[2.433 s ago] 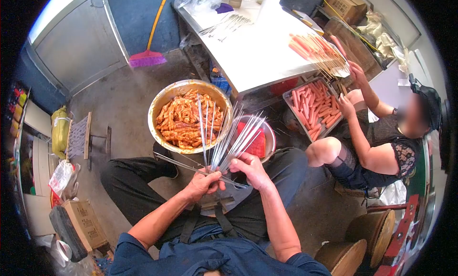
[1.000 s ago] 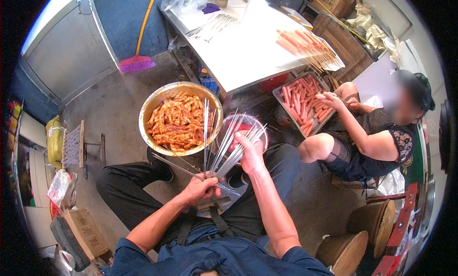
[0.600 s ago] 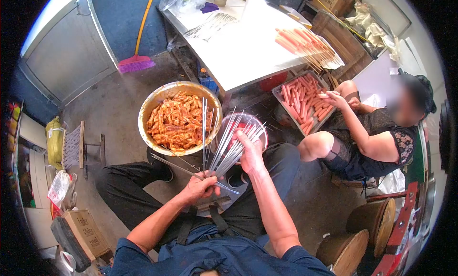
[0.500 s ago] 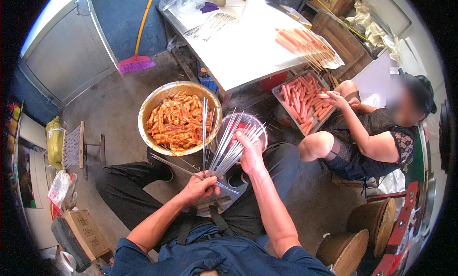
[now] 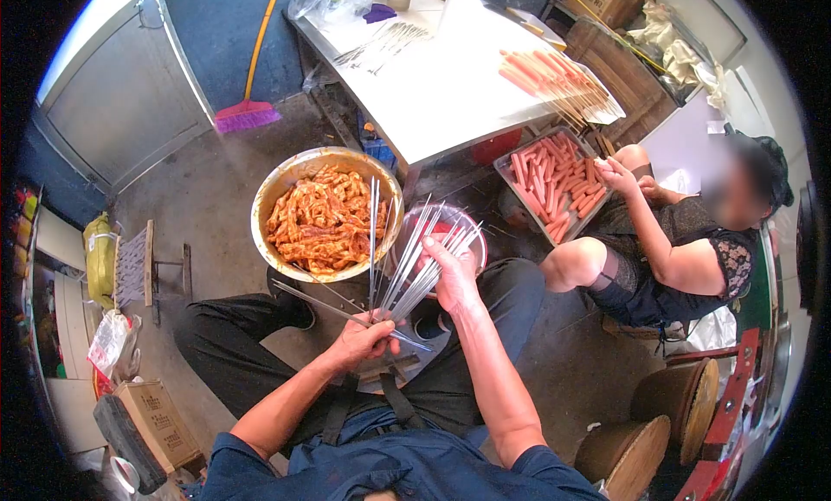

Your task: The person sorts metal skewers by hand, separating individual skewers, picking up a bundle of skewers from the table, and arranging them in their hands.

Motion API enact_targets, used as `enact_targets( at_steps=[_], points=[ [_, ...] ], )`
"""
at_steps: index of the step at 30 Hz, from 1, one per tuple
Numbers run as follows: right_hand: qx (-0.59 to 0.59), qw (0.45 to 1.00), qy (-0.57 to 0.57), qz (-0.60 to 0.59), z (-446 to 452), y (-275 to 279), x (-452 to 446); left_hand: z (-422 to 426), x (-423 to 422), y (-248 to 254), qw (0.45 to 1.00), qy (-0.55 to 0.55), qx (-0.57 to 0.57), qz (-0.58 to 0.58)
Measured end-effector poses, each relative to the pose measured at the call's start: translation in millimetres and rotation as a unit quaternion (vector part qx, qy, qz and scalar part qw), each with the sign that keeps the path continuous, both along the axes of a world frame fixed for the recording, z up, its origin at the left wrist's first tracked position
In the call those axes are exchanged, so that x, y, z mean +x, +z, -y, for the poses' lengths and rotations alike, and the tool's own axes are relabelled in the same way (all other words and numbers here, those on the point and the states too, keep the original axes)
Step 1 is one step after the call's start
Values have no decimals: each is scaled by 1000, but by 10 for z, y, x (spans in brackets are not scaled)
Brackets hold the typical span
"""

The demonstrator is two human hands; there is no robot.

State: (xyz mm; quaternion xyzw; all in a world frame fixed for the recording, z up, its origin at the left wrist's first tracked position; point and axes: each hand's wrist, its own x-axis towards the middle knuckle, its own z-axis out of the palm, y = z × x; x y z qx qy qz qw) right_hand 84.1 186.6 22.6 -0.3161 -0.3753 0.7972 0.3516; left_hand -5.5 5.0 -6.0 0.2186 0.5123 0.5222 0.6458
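Note:
A fanned bundle of metal skewers (image 5: pixel 414 276) spans both my hands over my lap. My left hand (image 5: pixel 362 338) is closed around the lower ends, with a few skewers splayed out to the left and upward. My right hand (image 5: pixel 452 272) grips the upper right part of the bundle, its thumb lying across the skewers. Just ahead of my left hand stands a large bowl (image 5: pixel 260 233) of red marinated meat strips (image 5: pixel 320 220). Behind the skewers and my right hand, a smaller red and white basin (image 5: pixel 472 227) is partly hidden.
A white table (image 5: pixel 433 94) holds skewered sausages (image 5: pixel 554 77) and loose thin skewers (image 5: pixel 385 44). At right sits another person (image 5: pixel 666 233), hands beside a tray (image 5: pixel 554 239) of sausages. Round wooden stools (image 5: pixel 628 458) stand at lower right; a broom (image 5: pixel 247 112) leans on the wall.
My hands and the skewer bundle stay almost where they were. The other person's hand has drawn back slightly from the sausage tray.

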Motion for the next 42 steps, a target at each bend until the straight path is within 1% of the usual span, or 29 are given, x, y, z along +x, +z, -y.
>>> enact_targets(
  at_steps=[16,18,20,22,24,25,26,28,30,32,36,38,40,42],
  points=[
    [9,1000,-18,4,-10,-66,14,-6,39,-27,1000,15,-3,17],
    [4,999,-41,-16,-27,-74,4,-10,40,-30,1000,15,-6,18],
    [-3,998,-62,-10,-115,-56,3,-12,45,-42,1000,14,-3,9],
    [-7,998,-54,-23,-287,-51,45,-11,46,-46,1000,12,0,0],
    [6,997,-73,-31,-453,34,59,-13,43,-42,1000,1,0,-13],
    [30,995,-96,-18,-549,58,65,-14,40,-37,1000,2,1,-13],
    [82,991,-109,-11,-693,18,87,-15,41,-30,1000,0,-1,-9],
    [77,990,-115,-38,-843,176,146,-12,38,-21,1000,-1,-1,-4],
    [34,985,-144,-84,-993,304,210,-5,25,-15,1000,1,5,13],
    [35,977,-185,-97,-1088,420,300,-17,3,-3,1000,10,3,20],
    [29,943,-306,-131,-1198,436,455,-36,-39,67,998,54,0,13],
    [36,932,-330,-144,-1179,432,512,-38,-68,32,997,69,7,17],
    [14,923,-362,-134,-1138,442,535,-34,-92,20,996,82,13,23],
    [1,926,-353,-136,-994,507,477,-40,-107,24,994,102,11,26]
  ],
)
